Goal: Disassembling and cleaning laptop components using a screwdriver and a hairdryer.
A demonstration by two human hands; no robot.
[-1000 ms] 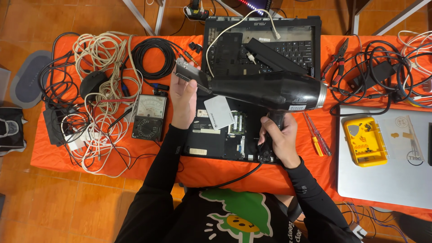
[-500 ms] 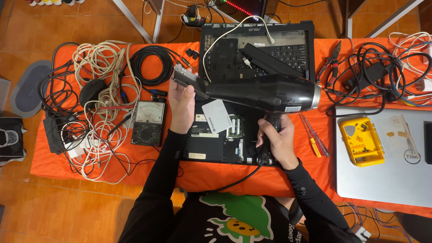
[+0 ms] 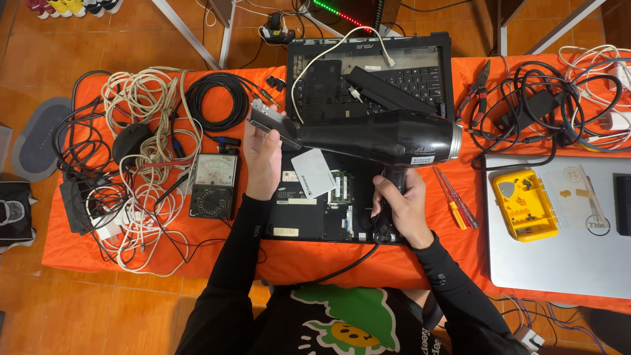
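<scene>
Black hair dryer (image 3: 378, 135) held level above the opened laptop base (image 3: 322, 197), barrel running left to right, silver rear ring on the right end. Right hand (image 3: 397, 207) grip: fingers wrapped fully round the dryer handle, cord dropping from it toward the person. Left hand (image 3: 263, 161) grip: fingers closed on the grey flat nozzle (image 3: 266, 120) at the dryer's left end, thumb on top.

Relative to the dryer:
- white card (image 3: 313, 172) just below the barrel, lying on the laptop base
- second black laptop (image 3: 368, 66) behind it, keyboard exposed, white cable across it
- analog multimeter (image 3: 213, 186) to the lower left, beside the white cable tangle (image 3: 141, 158)
- two screwdrivers (image 3: 453, 197) to the lower right
- yellow parts case (image 3: 524, 204) further right, on a silver laptop (image 3: 565, 250)
- pliers (image 3: 478, 89) upper right

All on the orange-covered bench (image 3: 315, 260).
</scene>
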